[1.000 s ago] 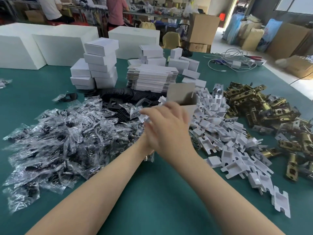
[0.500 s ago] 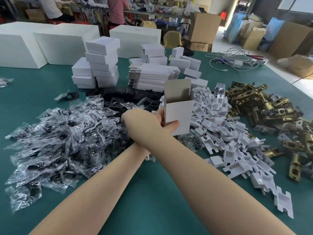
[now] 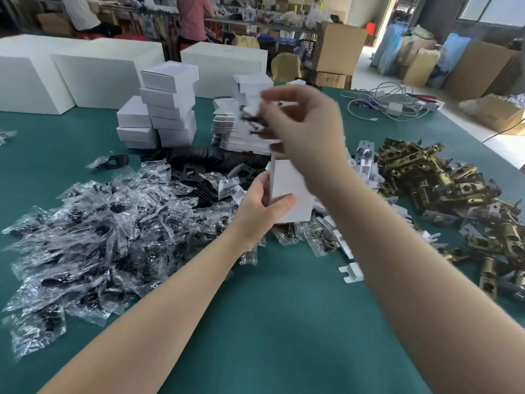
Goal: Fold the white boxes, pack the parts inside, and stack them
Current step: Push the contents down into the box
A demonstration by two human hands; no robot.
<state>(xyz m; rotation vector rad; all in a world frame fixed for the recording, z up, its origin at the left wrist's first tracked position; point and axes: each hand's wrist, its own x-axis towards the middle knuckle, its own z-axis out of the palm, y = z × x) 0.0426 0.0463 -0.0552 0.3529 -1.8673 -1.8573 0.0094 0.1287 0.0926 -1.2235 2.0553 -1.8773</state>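
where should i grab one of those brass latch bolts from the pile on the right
Judging from the brass-coloured metal latch bolts heaped on the green table, grip one by its round tube body, across the width. Come from above on a top-lying piece: the tangled flat plates below would snag.

There is a single view, from a wide-angle camera worn on the person's head. It looks forward and down across the green desk (image 3: pixel 284 322), close above both forearms, which reach in from the bottom edge. The lens bends the edges, and the workshop behind fills the top strip. No second view overlaps.
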